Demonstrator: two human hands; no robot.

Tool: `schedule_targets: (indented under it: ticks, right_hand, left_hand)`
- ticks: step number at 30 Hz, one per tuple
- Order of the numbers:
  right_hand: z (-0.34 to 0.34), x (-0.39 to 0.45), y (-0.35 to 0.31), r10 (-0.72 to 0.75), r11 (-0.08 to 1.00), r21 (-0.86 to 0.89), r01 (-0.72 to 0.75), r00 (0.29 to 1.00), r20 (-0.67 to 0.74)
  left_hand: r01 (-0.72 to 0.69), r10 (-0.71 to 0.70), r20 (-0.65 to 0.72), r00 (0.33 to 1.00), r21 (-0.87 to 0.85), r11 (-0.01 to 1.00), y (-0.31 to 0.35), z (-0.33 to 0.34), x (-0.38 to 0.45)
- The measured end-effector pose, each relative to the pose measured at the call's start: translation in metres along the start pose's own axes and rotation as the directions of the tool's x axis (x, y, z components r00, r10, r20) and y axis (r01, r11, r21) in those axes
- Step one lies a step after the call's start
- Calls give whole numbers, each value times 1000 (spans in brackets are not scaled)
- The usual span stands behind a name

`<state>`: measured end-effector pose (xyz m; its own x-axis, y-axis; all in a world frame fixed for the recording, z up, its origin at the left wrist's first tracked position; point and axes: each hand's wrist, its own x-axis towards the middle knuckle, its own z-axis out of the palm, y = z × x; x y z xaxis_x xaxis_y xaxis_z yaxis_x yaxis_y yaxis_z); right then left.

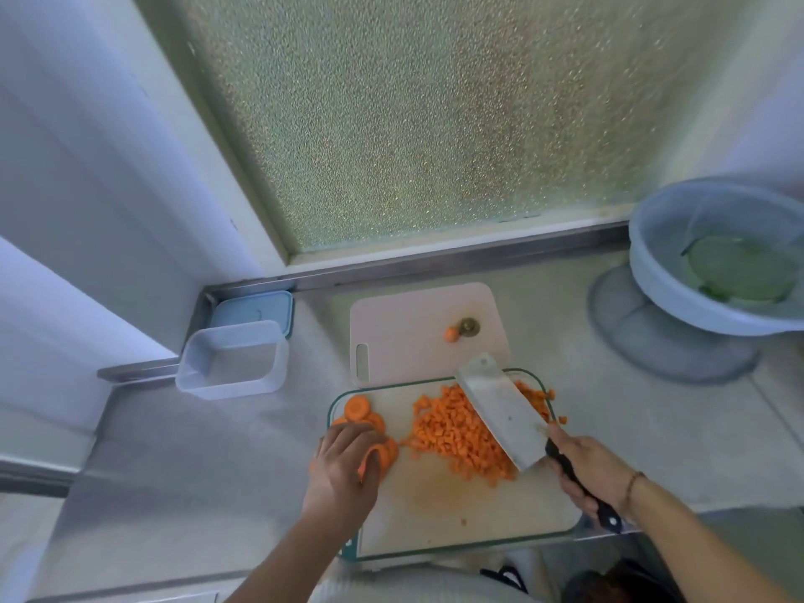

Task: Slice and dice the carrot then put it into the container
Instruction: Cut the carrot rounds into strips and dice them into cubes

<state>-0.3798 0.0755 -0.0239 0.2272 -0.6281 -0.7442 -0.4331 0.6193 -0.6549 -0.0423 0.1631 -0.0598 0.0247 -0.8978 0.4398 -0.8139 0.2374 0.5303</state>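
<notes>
Carrot slices (377, 454) at the near-left of the cutting board (435, 511) are gripped by the left hand (343, 472), fingers curled over them. The cleaver (500, 413) is held by its black handle in the right hand (596, 470), blade tilted over the diced carrot (452, 437) (heaped mid-board). More slices (359, 409) lie at the far-left corner. The container (232, 361) is set well left, lid (252, 313) behind it.

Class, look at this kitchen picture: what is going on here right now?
A person is cutting carrot on a cutting board. The right hand holds a cleaver over a pile of diced carrot, while the left hand gathers round carrot slices that are not yet diced. The clear container to the left holds no carrot so far.
</notes>
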Motion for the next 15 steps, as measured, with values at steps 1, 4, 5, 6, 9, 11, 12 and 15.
schedule_targets:
  ticks: [1, 4, 5, 6, 9, 11, 12, 15]
  right_hand:
    - [-1, -2, -2, -3, 1000, 31, 3, 1000, -5]
    - [5, -8, -7, -5, 993, 118, 0, 999, 42]
    - [10, -11, -11, -4, 989, 147, -7, 997, 73]
    - [15, -13, -14, -2, 983, 181, -17, 995, 101]
    - [27, -22, -22, -8, 957, 288, -39, 987, 160]
    - [30, -27, -26, -27, 945, 326, -28, 986, 163]
    - [31, -27, -28, -28, 943, 333, -24, 988, 149]
    - [28, -26, -26, -159, 965, 200, 170, 985, -67]
  left_hand:
    - [30, -30, -10, 999, -24, 999, 4, 0, 0]
    - [445, -449, 43, 893, -249, 860, 46, 1, 17]
    - [608, -608, 126, 784, -356, 710, 64, 4, 29]
    - [722, -703, 253, 665, -458, 519, 78, 10, 43]
    - [735, -620, 633, 464, -666, -130, 109, 30, 80]
    - [708, -519, 751, 409, -620, -339, 121, 36, 93]
    - [703, -501, 770, 395, -604, -375, 122, 40, 93]
    - [710, -626, 678, 386, -651, -268, 122, 46, 85]
